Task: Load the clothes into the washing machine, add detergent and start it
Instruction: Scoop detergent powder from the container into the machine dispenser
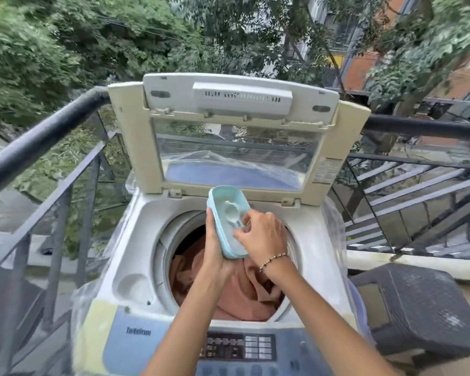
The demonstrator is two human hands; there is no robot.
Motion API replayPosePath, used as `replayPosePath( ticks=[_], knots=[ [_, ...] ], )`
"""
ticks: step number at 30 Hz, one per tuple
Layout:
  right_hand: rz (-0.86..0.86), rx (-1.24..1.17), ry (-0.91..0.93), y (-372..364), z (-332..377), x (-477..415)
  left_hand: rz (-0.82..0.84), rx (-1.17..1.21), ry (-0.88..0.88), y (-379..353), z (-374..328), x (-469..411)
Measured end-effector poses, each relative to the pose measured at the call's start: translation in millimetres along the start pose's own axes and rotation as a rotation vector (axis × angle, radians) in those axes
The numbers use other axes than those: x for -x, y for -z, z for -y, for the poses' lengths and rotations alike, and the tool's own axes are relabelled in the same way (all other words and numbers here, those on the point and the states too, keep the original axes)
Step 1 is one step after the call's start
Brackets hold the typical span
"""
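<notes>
A top-loading washing machine (136, 256) stands in front of me with its lid (236, 131) raised upright. Brown-orange clothes (244, 291) fill the drum. My left hand (215, 240) grips a light blue detergent box (225, 210) from below and holds it tilted over the drum opening. Inside the box lies white powder with a pale scoop (232, 213). My right hand (261, 234) reaches into the box and pinches the scoop's handle. A bead bracelet sits on my right wrist. The control panel (239, 346) with its buttons is at the machine's near edge.
A black metal railing (46, 123) runs round the balcony behind and left of the machine. A dark plastic stool (423, 310) stands at the right. Metal stairs (418, 202) descend at the right. Trees and buildings lie beyond.
</notes>
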State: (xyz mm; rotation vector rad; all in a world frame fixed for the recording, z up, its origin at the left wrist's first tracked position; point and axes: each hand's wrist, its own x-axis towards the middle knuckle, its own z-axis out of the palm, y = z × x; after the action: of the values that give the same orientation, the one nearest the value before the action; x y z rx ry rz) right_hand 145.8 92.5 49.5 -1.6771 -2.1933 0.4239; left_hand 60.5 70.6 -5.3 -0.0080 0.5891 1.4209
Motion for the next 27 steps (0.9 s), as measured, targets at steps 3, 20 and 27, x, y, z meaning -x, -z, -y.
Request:
replayPosePath(
  ticks=[3, 20, 27],
  knots=[
    [-0.12, -0.002, 0.114, -1, 11, -6, 0.018, -0.045, -0.003, 3, -13, 6],
    [-0.284, 0.044, 0.576, -11, 2, -30, 0.038, -0.37, -0.107, 3, -69, 11],
    [-0.259, 0.059, 0.654, -15, 4, -35, 0.018, -0.362, -0.116, 6, -74, 12]
  ],
)
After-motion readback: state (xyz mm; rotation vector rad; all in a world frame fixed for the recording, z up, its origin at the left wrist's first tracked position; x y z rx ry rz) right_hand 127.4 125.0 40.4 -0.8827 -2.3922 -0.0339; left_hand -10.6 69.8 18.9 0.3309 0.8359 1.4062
